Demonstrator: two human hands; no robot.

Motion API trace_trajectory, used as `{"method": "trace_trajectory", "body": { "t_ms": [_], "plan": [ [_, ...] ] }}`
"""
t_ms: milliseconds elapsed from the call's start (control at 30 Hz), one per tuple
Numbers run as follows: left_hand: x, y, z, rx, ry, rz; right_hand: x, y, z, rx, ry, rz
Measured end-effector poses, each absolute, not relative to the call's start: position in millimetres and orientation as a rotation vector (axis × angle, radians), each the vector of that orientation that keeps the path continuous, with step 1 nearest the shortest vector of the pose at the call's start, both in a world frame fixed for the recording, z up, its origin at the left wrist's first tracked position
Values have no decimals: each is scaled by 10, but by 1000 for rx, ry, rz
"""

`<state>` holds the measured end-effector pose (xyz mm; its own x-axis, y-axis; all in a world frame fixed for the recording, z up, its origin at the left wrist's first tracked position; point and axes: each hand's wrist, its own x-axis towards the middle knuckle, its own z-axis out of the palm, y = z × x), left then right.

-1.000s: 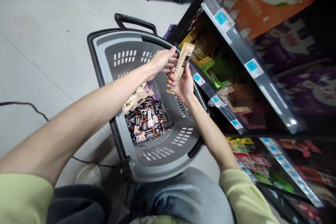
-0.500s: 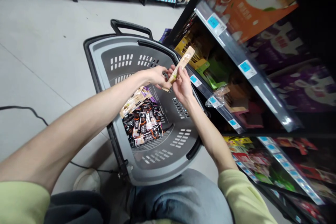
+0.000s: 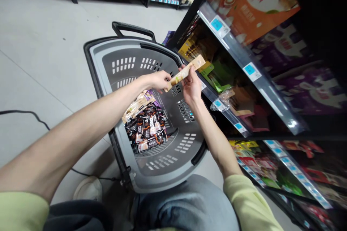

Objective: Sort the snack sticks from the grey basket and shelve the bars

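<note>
A long tan snack packet is held over a grey shopping basket, tilted so its far end points at the shelf. My left hand pinches its lower end and my right hand grips its middle. Down in the basket lies a heap of several black and tan snack packets, with one purple packet among them.
A dark store shelf with blue price tags runs along the right, filled with yellow, green, purple and orange packages. The basket's black handle sticks up at its far side. A black cable lies on the grey floor at left.
The packet has tipped from nearly upright to lying flatter, pointing right. My left hand slid from its top down to its lower end. The view shifted slightly.
</note>
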<state>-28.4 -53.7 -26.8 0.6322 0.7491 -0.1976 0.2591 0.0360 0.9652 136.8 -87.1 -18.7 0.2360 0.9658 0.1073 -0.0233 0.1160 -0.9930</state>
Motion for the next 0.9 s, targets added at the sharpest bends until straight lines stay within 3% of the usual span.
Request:
{"method": "trace_trajectory", "body": {
  "t_ms": [900],
  "plan": [
    [-307,-541,-265,1677,838,430,1348,-879,-236,-1223,-1027,953]
  ]
}}
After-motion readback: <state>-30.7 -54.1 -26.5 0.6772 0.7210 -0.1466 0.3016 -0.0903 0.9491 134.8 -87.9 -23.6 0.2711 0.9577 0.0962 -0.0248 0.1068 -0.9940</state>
